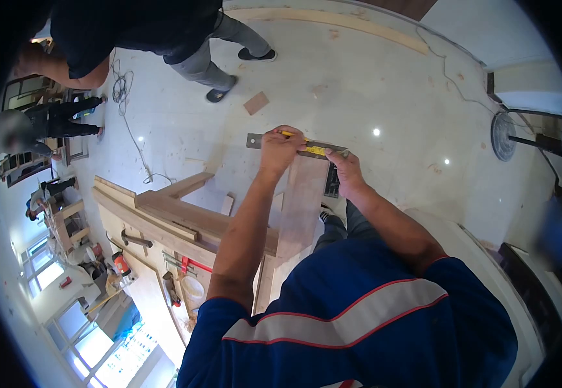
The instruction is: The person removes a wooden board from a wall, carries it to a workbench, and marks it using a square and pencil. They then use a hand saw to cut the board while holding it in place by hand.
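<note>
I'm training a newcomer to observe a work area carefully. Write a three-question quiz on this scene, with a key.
1. True or false: the right hand is well clear of the metal strip.
2. In the picture, the hammer lies: A) left of both hands; B) between them; C) right of both.
3. On what surface does the small brown rectangular piece lie?

Key:
1. False; it is at one end of the strip.
2. A.
3. The floor.
</note>
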`<state>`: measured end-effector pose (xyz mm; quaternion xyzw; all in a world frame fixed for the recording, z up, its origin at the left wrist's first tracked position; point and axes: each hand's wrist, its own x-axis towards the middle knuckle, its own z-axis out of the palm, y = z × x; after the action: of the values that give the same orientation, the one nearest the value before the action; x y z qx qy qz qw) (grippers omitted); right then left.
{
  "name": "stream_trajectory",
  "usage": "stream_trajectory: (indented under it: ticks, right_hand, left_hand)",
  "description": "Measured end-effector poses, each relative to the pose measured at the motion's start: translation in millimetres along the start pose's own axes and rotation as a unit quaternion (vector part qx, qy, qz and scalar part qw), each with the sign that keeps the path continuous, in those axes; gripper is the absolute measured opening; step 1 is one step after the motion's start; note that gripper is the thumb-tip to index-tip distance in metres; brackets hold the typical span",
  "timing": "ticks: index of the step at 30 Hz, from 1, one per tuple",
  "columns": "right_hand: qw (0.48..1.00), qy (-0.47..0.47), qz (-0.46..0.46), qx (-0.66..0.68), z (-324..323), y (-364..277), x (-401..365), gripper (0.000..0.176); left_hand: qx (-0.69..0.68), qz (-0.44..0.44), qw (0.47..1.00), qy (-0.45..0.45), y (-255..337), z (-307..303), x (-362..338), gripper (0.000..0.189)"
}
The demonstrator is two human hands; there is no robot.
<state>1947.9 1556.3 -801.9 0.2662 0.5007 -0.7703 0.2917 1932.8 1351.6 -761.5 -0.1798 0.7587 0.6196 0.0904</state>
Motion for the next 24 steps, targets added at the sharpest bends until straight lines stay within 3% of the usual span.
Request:
stream_trajectory:
  ticks: [2, 8, 10, 12, 14, 16, 18, 20, 24]
  right_hand:
    - [0.999, -0.021, 0.002, 0.029, 0.2, 0.3, -0.2, 0.028]
    - [0.999, -0.031, -0.004, 0.028, 1.8, -5.0, -4.8, 0.028]
    - [1.0, -0.012, -0.003, 0.022, -0.7, 0.2, -1.9, 0.027]
    - [1.0, 0.0, -0.006, 0.004, -0.2, -1.1, -2.8, 0.026]
    - [1.0, -0.002, 0.009, 0.022, 2.3, -7.1, -6.3, 0.026]
    - [1.0, -0.002, 0.011, 0.027, 5.2, -8.0, -6.7, 0.026]
    - [1.0, 0.002, 0.0, 0.019, 3.7, -5.5, -4.9, 0.027]
    - [0.999, -0.013, 0.016, 0.037, 3.8, -7.2, -6.3, 0.027]
    - [0.997, -0.07, -0.004, 0.04, 3.5, -13.3, -9.0, 0.028]
  left_hand:
    - [-0.063, -0.085, 0.994, 0.004, 23.1, 24.9, -2.5, 0.012]
    - [-0.036, -0.086, 0.996, 0.002, 21.8, 29.9, -4.8, 0.014]
    - [0.094, 0.04, 0.995, -0.023, -14.2, -7.6, 1.5, 0.014]
    - [0.085, 0.022, 0.996, -0.003, -12.8, -18.5, 2.1, 0.014]
    - [-0.059, -0.142, 0.986, 0.064, 29.8, -21.7, -6.0, 0.014]
    - [0.04, -0.007, 0.999, 0.011, -7.5, -24.6, 3.0, 0.014]
    - [0.055, 0.014, 0.998, -0.011, -10.2, -14.6, 4.5, 0.013]
    - [-0.015, -0.079, 0.997, 0.001, 21.9, 19.0, -1.1, 0.013]
    - [-0.013, -0.045, 0.999, -0.021, 22.0, 40.0, -3.7, 0.012]
